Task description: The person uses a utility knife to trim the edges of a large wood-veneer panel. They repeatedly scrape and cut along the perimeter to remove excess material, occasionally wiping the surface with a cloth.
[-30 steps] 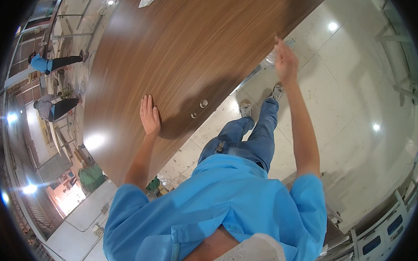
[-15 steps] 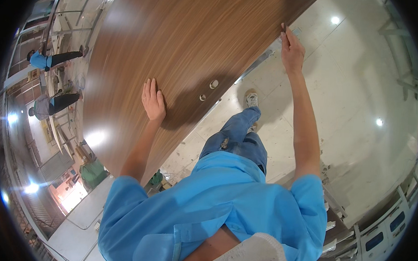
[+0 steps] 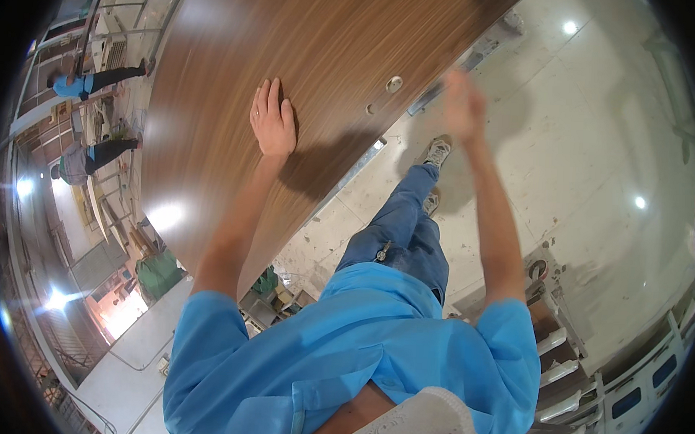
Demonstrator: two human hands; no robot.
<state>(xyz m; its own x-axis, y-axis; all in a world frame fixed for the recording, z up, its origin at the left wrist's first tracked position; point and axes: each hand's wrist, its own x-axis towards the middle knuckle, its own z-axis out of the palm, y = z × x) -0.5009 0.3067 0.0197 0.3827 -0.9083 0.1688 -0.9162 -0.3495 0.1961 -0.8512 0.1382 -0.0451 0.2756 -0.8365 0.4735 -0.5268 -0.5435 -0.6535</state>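
A large brown wood-grain panel (image 3: 213, 113) slants across the upper left, with a larger round cutout (image 3: 394, 84) and a smaller one (image 3: 370, 109) near its right edge. My left hand (image 3: 274, 123) lies flat on the panel, fingers stretched out and holding nothing. My right hand (image 3: 464, 110) is just right of the panel's edge, over the floor, and looks apart from it. Motion smears its fingers, so whether it holds anything does not show.
Pale floor tiles (image 3: 595, 149) spread out at the right. Two people, one in a blue top (image 3: 70, 85), stand far left. A green bag (image 3: 159, 275) and a white tabletop (image 3: 120, 385) are at lower left; a rack with white-wrapped pieces (image 3: 556, 373) is at lower right.
My right hand has left the panel's far right edge and come nearer to me, now blurred. My left hand has slid forward and a little right on the panel.
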